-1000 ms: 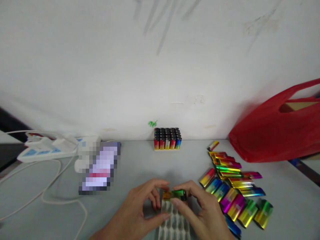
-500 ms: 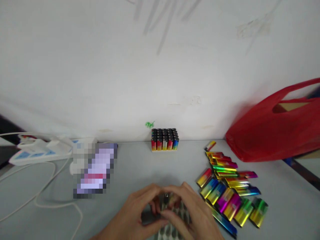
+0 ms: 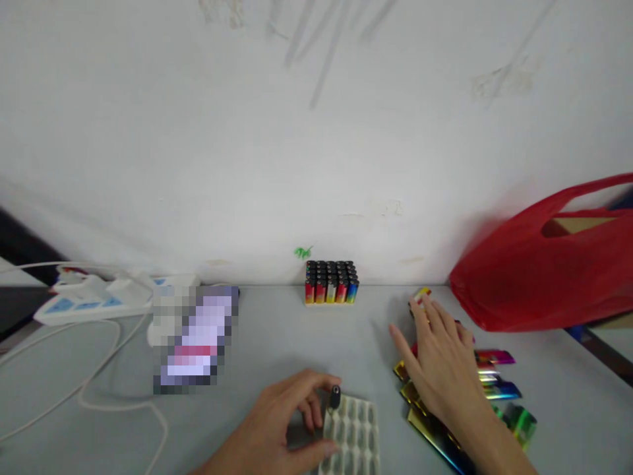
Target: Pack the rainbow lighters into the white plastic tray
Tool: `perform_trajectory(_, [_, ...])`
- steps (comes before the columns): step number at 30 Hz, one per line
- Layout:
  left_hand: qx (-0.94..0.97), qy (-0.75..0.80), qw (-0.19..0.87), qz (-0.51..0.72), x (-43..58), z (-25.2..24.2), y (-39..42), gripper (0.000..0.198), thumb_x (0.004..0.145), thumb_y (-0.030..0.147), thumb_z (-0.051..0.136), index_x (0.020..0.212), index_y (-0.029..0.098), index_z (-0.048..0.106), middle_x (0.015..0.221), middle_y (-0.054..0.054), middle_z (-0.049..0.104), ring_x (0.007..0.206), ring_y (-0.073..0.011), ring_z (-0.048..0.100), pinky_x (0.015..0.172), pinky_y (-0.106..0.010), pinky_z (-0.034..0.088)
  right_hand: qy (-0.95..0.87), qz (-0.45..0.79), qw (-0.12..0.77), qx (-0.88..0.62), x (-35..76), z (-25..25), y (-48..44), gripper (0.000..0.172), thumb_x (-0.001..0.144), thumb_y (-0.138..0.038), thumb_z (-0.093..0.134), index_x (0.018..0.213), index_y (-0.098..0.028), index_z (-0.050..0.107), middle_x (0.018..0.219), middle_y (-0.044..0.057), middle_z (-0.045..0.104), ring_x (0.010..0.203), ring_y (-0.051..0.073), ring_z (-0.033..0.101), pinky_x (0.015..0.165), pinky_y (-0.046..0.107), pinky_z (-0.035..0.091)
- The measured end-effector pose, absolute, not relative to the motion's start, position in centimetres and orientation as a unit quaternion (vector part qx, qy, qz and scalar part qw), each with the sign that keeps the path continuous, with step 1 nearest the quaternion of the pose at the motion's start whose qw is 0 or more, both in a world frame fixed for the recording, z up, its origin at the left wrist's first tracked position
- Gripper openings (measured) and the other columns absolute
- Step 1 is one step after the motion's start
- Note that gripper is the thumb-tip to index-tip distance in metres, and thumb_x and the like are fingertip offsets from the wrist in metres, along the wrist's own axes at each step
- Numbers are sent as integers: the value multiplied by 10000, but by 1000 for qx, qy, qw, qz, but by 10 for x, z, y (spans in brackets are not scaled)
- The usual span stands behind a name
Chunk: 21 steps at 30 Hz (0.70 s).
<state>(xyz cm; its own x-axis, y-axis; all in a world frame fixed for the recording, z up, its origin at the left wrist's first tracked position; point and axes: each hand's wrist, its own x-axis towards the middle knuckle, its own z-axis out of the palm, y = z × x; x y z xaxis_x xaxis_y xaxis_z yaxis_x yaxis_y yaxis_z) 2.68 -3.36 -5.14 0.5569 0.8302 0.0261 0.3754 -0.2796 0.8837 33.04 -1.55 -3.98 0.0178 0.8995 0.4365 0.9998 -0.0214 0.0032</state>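
My left hand [image 3: 284,419] grips the left side of a pale moulded tray [image 3: 368,404] with rows of hollows. Its thumb lies on the tray, and its index finger touches a small battery-like piece [image 3: 335,397] with a black top and a light dot, standing at the tray's far left corner. My right hand [image 3: 442,359] spreads over a pile of shiny rainbow-foil pieces [image 3: 497,357], fingers stretched and apart. Beyond its fingertips shows part of a red-and-yellow piece [image 3: 423,291]. The hand hides much of the pile.
Against the wall stands a block of black-topped, coloured cylinders [image 3: 331,290] in rows. To the left lie a blurred-out phone [image 3: 205,336], a white power strip [image 3: 54,313] and a loose white cable [image 3: 116,343]. A red bag [image 3: 534,277] is at the right.
My hands were together over the tray. My right hand has moved away to the right, onto the foil pile, uncovering the tray. My left hand has stayed beside the tray.
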Motion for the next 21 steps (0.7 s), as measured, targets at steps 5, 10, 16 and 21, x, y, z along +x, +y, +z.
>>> perform_trajectory(5, [760,393,446,262,26,-58,-33,598,790,190,890,1349,310,714,914,43,757,802,-167,739,828,-255,587,-699,-141,127,-689,340,-47,-7,675,1149,-555,378,1570,-61,561,1645,307,552,1575,449,467,1206,670,373])
perform_trajectory(10, [760,390,443,271,26,-57,-33,611,781,175,902,1345,318,714,884,53,757,784,-162,741,814,-246,584,-736,-124,131,-653,327,-45,-7,564,1166,-465,446,1545,-75,594,1623,289,589,1570,435,478,1237,722,280])
perform_trajectory(16, [761,401,436,265,23,-57,-33,636,791,186,899,1378,318,691,951,38,784,808,-175,747,855,-283,596,-825,-45,190,-530,313,-48,-11,489,1074,-38,492,1514,-196,633,1569,180,673,1484,331,579,1200,604,387])
perform_trajectory(21, [760,405,427,274,20,-58,-31,628,833,190,878,1410,321,668,992,30,781,821,-169,735,848,-285,589,-880,95,241,-398,313,-46,-17,506,1067,-7,513,1488,-251,650,1407,118,753,1303,259,682,1144,472,523])
